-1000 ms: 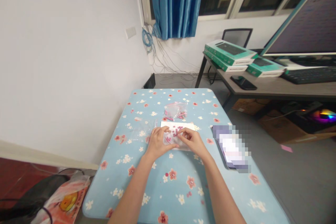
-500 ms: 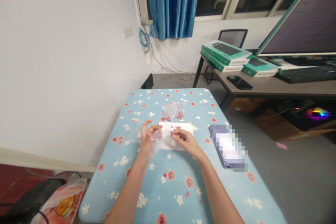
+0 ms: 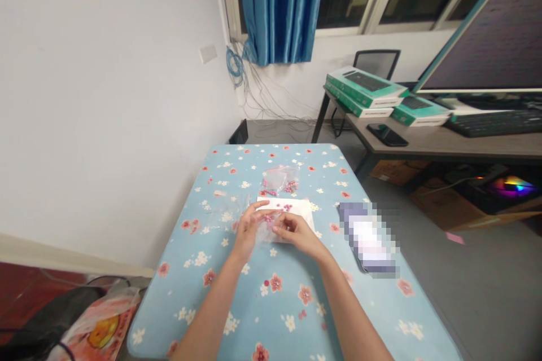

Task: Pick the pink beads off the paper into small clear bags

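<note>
A white sheet of paper [image 3: 300, 207] lies on the blue flowered table [image 3: 279, 304], with several small pink beads [image 3: 288, 207] on it. My left hand [image 3: 248, 230] holds a small clear plastic bag [image 3: 267, 227] at the sheet's left edge, fingers curled on it. My right hand [image 3: 296, 231] is closed in a pinch right at that bag, touching it; what the fingertips hold is too small to make out. Behind the sheet lies another clear bag of pink beads [image 3: 280, 179].
A blurred-out flat object [image 3: 368, 238] lies on the table to the right. Empty clear bags [image 3: 220, 208] lie left of the sheet. Beyond stand a desk [image 3: 444, 144] with green boxes [image 3: 364, 87], a phone, keyboard and monitor. A bag [image 3: 97, 327] sits on the floor at left.
My left hand lifted off the sheet with the small bag, then came back toward the middle. My right hand drew back from the beads to meet the bag.
</note>
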A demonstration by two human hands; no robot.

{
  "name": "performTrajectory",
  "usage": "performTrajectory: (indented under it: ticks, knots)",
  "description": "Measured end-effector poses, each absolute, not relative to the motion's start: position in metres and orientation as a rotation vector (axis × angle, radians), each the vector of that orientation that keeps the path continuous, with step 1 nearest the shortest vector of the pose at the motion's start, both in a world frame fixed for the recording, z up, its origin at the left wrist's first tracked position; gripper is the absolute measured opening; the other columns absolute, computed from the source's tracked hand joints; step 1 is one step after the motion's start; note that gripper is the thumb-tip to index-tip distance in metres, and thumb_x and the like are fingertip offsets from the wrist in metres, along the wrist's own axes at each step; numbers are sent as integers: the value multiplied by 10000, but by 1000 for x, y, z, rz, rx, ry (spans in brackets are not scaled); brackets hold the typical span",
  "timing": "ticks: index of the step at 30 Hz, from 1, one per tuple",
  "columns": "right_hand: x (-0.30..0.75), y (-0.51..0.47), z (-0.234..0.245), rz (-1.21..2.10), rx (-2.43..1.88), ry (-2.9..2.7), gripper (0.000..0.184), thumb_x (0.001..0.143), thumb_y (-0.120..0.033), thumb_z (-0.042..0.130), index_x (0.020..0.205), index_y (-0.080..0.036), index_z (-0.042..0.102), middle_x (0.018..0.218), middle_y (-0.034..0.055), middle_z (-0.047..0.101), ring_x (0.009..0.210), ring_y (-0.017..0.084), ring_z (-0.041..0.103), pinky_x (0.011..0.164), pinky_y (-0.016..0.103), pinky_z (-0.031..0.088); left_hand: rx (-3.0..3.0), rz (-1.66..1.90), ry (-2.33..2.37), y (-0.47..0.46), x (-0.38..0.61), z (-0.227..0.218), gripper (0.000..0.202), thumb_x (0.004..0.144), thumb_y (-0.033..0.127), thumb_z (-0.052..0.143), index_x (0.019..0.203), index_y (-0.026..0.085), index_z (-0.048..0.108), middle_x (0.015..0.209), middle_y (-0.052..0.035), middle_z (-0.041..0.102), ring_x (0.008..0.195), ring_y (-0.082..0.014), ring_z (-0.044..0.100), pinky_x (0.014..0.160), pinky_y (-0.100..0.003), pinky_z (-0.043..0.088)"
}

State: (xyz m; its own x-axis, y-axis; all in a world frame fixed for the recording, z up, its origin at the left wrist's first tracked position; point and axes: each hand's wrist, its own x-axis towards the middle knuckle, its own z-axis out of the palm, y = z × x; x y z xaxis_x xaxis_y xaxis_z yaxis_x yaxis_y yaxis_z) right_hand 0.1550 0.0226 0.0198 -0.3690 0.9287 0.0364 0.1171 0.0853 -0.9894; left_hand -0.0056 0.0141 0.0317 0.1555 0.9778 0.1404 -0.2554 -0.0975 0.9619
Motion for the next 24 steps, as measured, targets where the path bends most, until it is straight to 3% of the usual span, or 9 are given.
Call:
performTrajectory:
  ticks: [5, 11, 16, 24]
  knots:
    - [162, 25, 21, 1229, -1079, -1584, 264, 772, -422, 627, 716, -177, 544, 658, -21, 512, 569, 96, 404, 532, 222, 321, 1441, 1273, 897, 12, -9, 38, 678, 767, 681, 477, 1199, 163, 551, 1094, -130, 676, 1062, -274, 614, 962, -417, 435]
    - [167, 26, 22, 1153, -1120, -1551, 260, 782, -425, 613, 727, -177, 554, 681, -12, 533, 573, 98, 421, 543, 225, 337, 1710, 1308, 1207, 8, -8, 37, 396, 824, 360, 604, 1197, 232, 568, 1070, -62, 695, 1017, -221, 641, 969, -406, 447]
    - [169, 24, 27, 1112, -1111, -1543, 272, 775, -457, 614, 799, -186, 591, 740, 5, 571, 589, 109, 453, 549, 235, 360, 1706, 1357, 1264, 8, -9, 33, 348, 818, 323, 609, 1155, 239, 597, 996, -42, 716, 922, -209, 678, 898, -367, 508]
    - [169, 17, 36, 1069, -1078, -1466, 241, 794, -419, 604, 728, -187, 608, 670, 6, 553, 617, 133, 481, 582, 255, 376, 1720, 1274, 1204, 7, -8, 35, 330, 897, 323, 473, 1204, 241, 562, 1144, -50, 654, 976, -196, 649, 895, -331, 492]
